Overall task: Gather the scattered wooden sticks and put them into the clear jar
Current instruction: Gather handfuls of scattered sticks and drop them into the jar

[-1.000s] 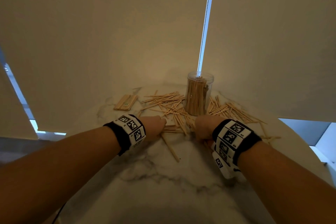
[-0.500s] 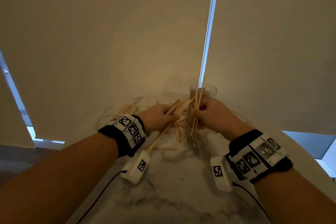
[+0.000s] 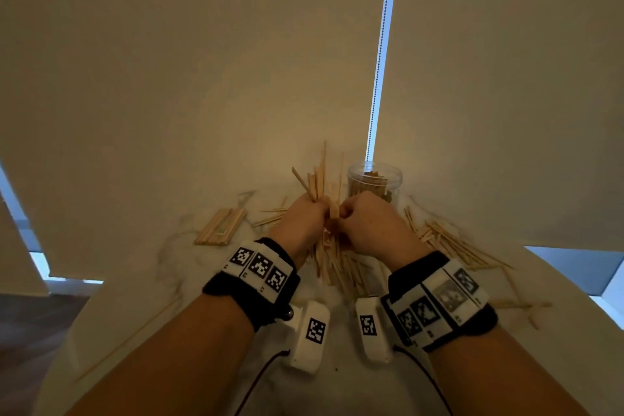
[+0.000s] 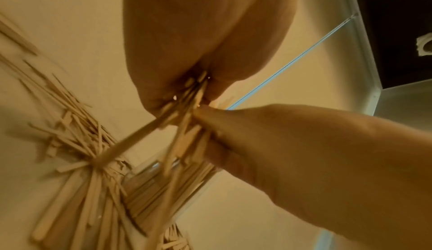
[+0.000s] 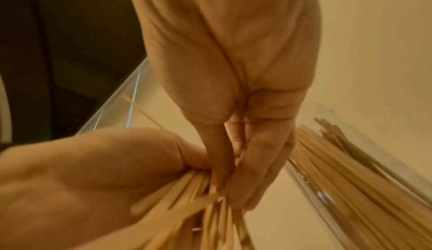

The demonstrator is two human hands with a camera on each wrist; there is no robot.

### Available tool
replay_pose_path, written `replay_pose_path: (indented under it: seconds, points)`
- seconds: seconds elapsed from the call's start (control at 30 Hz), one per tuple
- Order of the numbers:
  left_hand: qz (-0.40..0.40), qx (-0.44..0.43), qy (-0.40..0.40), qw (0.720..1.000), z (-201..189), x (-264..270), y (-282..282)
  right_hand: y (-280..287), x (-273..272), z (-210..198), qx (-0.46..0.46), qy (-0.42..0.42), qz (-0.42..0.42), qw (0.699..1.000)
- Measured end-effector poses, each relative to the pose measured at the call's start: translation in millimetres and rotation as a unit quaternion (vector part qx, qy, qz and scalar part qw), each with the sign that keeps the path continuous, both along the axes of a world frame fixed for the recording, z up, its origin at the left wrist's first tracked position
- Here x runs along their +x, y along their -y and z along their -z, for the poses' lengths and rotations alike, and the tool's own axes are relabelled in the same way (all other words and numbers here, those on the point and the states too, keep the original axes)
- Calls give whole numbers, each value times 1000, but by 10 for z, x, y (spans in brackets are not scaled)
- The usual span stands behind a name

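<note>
Just in front of the clear jar [image 3: 374, 181], both hands meet around one upright bundle of wooden sticks [image 3: 319, 184]: left hand [image 3: 300, 221] gripping it, right hand [image 3: 369, 223] pinching it alongside. The jar already holds sticks; loose sticks [image 3: 449, 243] lie scattered across the marble tabletop [image 3: 337, 382] on both sides.
</note>
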State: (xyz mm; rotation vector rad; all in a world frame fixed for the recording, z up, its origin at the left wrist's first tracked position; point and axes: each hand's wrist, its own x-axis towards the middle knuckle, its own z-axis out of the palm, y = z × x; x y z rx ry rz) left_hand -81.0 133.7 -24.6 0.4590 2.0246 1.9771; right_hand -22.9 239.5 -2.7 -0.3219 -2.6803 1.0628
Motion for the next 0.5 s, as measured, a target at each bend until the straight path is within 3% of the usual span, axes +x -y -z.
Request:
replay_pose_path:
  seconds: [0.1,0.23,0.4,0.5]
  points:
    - [-11,-16,-19,1000,78,-18,-53,3,-31,33,25,-4,4,1000]
    - [44,52,0,998,183,-50,-97,-34,-63,64,43,-14,1,999]
    - [2,41,-23,999,294,-134,-87,-24,-39,58,70,6,-40,997]
    - [-15,55,-4,998,314,-183,-54,-18,14,-53,72,-55,-16,996]
